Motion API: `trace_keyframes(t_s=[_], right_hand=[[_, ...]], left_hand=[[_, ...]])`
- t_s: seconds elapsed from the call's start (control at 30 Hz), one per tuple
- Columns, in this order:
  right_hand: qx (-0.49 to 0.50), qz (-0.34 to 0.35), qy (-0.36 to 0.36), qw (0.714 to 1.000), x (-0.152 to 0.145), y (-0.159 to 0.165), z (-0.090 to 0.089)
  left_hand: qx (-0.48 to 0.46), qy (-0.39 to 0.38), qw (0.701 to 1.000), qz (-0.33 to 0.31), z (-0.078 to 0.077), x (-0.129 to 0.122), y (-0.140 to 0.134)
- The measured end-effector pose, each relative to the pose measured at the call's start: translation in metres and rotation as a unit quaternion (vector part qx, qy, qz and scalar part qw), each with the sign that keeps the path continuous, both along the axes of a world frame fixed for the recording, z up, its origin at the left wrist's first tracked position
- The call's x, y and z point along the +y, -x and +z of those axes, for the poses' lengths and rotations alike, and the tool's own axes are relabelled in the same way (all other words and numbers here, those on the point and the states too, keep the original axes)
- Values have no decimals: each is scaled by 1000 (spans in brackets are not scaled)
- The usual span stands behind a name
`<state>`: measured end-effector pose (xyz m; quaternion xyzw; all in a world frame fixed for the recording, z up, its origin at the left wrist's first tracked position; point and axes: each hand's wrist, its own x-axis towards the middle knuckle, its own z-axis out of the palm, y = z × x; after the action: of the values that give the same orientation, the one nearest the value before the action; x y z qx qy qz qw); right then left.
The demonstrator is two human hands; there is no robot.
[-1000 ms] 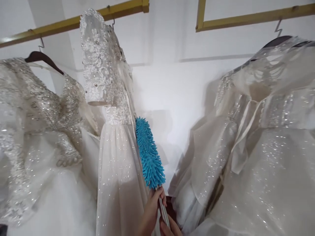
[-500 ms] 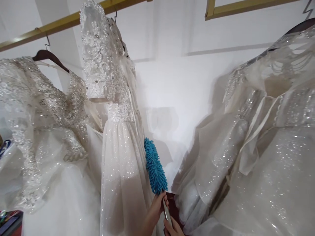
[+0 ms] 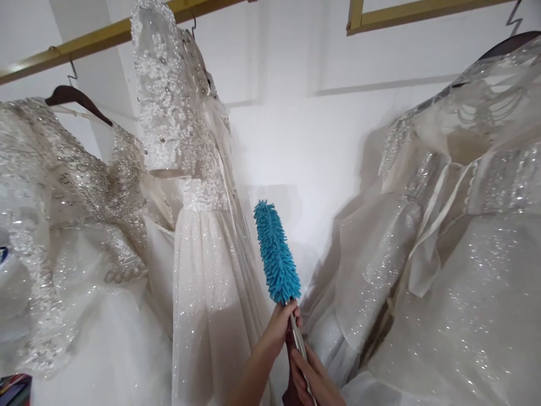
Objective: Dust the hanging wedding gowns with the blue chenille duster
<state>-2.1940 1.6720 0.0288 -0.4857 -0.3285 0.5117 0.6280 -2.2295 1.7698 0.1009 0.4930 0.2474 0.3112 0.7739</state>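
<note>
A blue microfiber duster (image 3: 276,254) with a shaggy head and a slim metallic handle is held up in front of me, tilted with its tip to the upper left. My left hand (image 3: 285,321) is closed around the handle just under the blue head. Lower down, my right hand (image 3: 310,369) grips the same handle, its lower part running out of view at the bottom edge. Just left of the duster hangs a white beaded gown (image 3: 207,254) with a glittering skirt. The duster's head shows against the white wall (image 3: 291,141).
Another beaded dress (image 3: 97,237) hangs at the left on a dark hanger (image 3: 78,101) from a gold rail (image 3: 93,42). Sparkling white gowns (image 3: 477,270) fill the right side beneath a second gold rail (image 3: 422,14). Colourful items (image 3: 14,389) lie at the lower left corner.
Both hands have raised the duster and shifted it slightly right, so its head sits higher against the wall. More of the forearms shows. The view has moved slightly.
</note>
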Motion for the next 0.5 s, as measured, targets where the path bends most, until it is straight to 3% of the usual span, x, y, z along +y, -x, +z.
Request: trace_keyframes(t_s=[0.1, 0.23, 0.37, 0.5], right_hand=[[9, 18, -29, 999, 17, 6, 20], [8, 33, -30, 999, 33, 16, 21], [2, 26, 0, 1000, 32, 21, 0], [-10, 4, 53, 999, 23, 18, -37]], left_hand=[[-26, -18, 999, 22, 17, 12, 9], [-24, -18, 998, 52, 13, 25, 22], [-7, 11, 998, 58, -17, 26, 23], [10, 69, 996, 55, -66, 19, 19]])
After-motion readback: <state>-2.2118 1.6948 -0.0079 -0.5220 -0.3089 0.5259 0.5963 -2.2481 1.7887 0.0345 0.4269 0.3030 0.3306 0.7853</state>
